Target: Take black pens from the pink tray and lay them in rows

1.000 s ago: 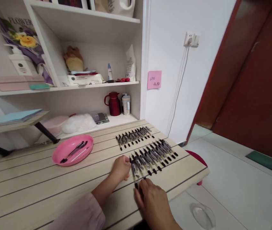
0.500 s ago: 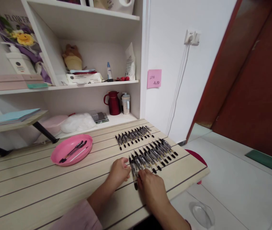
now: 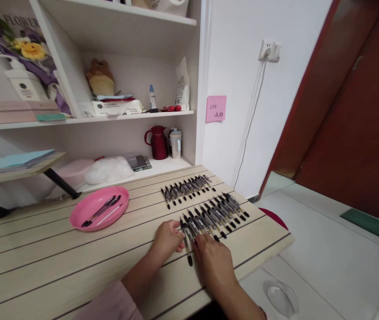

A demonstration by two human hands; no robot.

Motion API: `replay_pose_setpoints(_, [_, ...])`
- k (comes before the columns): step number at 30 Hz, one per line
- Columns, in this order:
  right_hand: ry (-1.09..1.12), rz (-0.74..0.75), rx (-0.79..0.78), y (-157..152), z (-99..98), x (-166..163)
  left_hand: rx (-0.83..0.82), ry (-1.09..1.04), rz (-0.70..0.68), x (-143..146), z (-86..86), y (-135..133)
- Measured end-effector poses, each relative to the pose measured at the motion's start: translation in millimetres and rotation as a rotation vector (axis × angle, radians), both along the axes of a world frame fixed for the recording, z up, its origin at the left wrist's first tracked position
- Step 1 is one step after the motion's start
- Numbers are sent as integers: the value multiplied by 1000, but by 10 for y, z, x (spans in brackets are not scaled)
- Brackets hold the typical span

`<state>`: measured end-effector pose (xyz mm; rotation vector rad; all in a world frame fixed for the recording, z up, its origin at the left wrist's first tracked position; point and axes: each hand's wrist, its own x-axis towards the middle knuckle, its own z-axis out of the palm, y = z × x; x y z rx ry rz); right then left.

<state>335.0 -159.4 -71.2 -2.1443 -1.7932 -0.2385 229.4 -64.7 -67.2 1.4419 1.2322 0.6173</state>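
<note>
Resting both hands on a pale slatted table (image 3: 59, 258), a person works at the near end of a row of black pens (image 3: 214, 215) laid side by side. The left hand (image 3: 167, 240), its fingers curled loosely inward, touches the leftmost pen (image 3: 186, 242) of that row from the left; whether it actually pinches the pen cannot be told from this angle. The right hand (image 3: 214, 262) lies palm down with its fingers flat and together, their tips on the lower ends of the next few pens, grasping nothing that can be seen. The leftmost pen sits slightly lower than its neighbours, its tip pointing toward the table's near edge between the two hands.

A second, shorter row of pens (image 3: 186, 189) lies farther back on the table, parallel to the first and apart from it. To the left, well away from both hands, a pink tray (image 3: 82, 218) holds a few more pens (image 3: 104, 209). Behind the table, white shelves (image 3: 109, 118) carry a dark red jug (image 3: 158, 142), a small white bottle (image 3: 175, 143), a plush toy (image 3: 100, 80) and a flower bouquet (image 3: 26, 49). A pink sticky note (image 3: 215, 108) is stuck on the wall beside the shelves, under a wall socket (image 3: 269, 50) with a white cable hanging down. A red-brown door (image 3: 359, 111) stands at the right.
</note>
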Motion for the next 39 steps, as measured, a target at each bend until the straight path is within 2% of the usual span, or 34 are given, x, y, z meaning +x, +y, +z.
replay_pose_setpoints(6, [44,-11,26,-88,5,52,-23,-21,2,47,9,-2])
replay_pose_setpoints(12, [105,33,61,-292,-79,92,-28,-19,3,47,17,-2])
replay_pose_setpoints(21, [157,110,199,-409,-155,115,20,16,13,-103,63,-44])
replay_pose_setpoints(25, [95,251,299,-454,-240,-47,105,80,40,-427,157,87])
replay_pose_setpoints(28, [53,330,314,-436,-263,-258,403,335,104,-842,361,347])
replay_pose_setpoints(30, [49,389,308,-396,-264,-388,570,597,155,-1167,550,560])
replay_pose_setpoints(33, [50,461,302,-327,-283,-506,611,730,275,-1631,821,849])
replay_pose_setpoints(35, [45,480,312,-291,-318,-538,588,807,321,-1862,925,997])
replay_pose_setpoints(37, [30,480,343,-270,-358,-551,527,879,319,-2003,939,1112])
replay_pose_setpoints(39, [12,468,387,-263,-385,-556,449,932,287,-2057,875,1197])
